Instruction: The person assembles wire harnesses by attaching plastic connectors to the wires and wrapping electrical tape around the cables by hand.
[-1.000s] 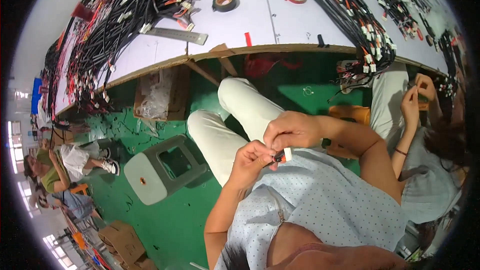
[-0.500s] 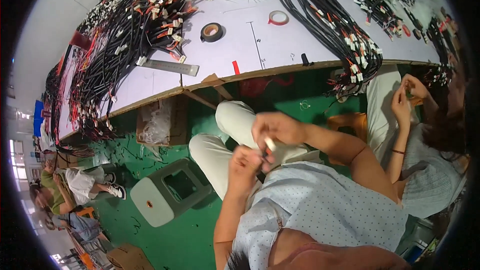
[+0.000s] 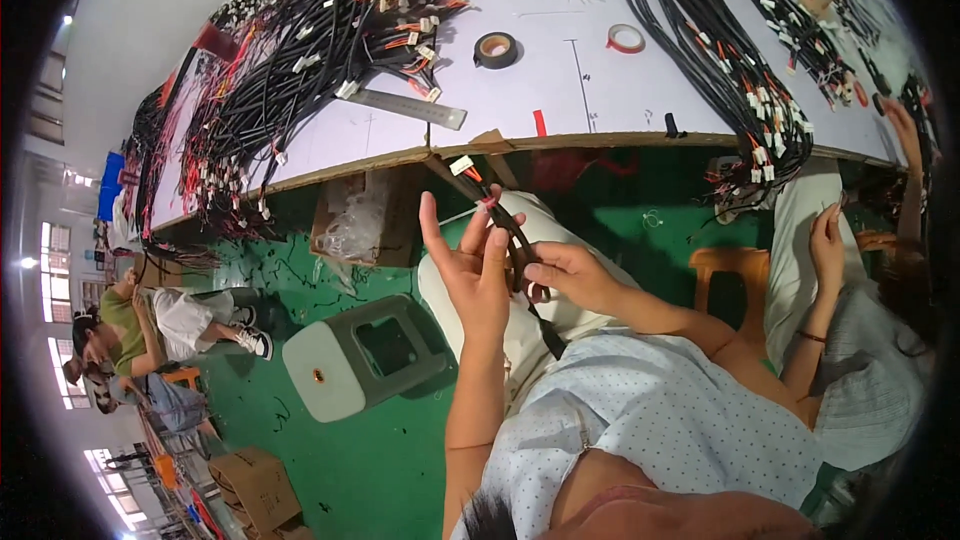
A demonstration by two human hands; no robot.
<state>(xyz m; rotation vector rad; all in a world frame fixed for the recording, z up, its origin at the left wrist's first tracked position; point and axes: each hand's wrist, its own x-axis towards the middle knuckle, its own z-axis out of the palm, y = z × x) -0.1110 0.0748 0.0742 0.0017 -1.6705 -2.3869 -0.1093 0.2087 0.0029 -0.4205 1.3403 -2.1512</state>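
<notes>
A black cable harness [image 3: 516, 240] is held over my lap, its upper end leaning towards the table edge. It ends in a white connector [image 3: 461, 166] on short orange and dark wires, with a red band [image 3: 487, 203] just below. My left hand [image 3: 472, 265] has the cable between thumb and fingers, the index finger stretched upward. Lower down, my right hand [image 3: 572, 276] pinches the same cable near a looped part. The lower dark end hangs against my shirt.
Cable bundles [image 3: 330, 50] heap on the white table [image 3: 560, 90], with more cables [image 3: 740, 80] farther right. Black tape [image 3: 495, 50], red tape [image 3: 626, 38] and a steel ruler [image 3: 415, 109] lie there. A grey stool [image 3: 330, 370] stands left; a co-worker's hand [image 3: 826, 240] is at right.
My hands were close together, blurred around a small white piece. Now they are apart, the left raised towards the table, and the harness with its connector shows clearly. The view has shifted left.
</notes>
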